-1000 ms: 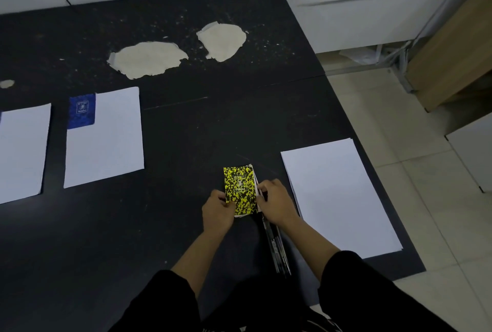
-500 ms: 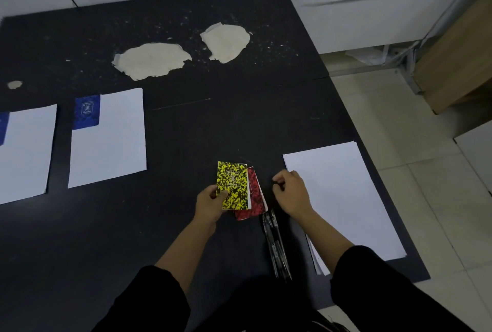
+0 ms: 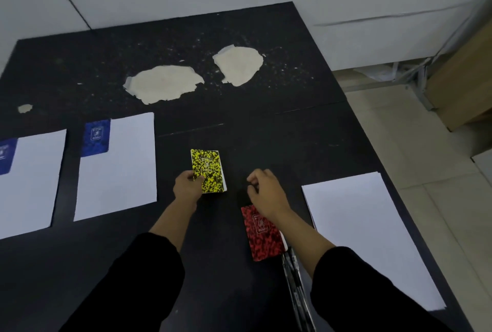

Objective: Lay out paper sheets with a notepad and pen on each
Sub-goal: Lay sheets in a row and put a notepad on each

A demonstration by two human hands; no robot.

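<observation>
My left hand (image 3: 187,187) pinches the lower left corner of a yellow speckled notepad (image 3: 209,170), holding it over the bare black table (image 3: 239,124). My right hand (image 3: 265,193) hovers with loosely curled fingers and holds nothing. Below it a red speckled notepad (image 3: 262,233) lies flat on the table. Black pens (image 3: 295,283) lie bunched near the front edge, partly under my right forearm. Two laid-out sheets sit at the left: one sheet (image 3: 117,169) bears a blue notepad (image 3: 95,137), the other sheet (image 3: 29,182) bears a blue notepad (image 3: 5,154) cut off by the frame.
A stack of white paper (image 3: 367,235) lies at the table's right front corner. Two pale patches (image 3: 163,86) of peeled surface mark the far middle of the table. The table's right edge drops to a tiled floor (image 3: 426,172); a wooden board (image 3: 463,84) leans beyond.
My left hand has carried the yellow notepad up and leftward, away from the red notepad, which now lies alone on the table. My right hand has let go and lifted clear.
</observation>
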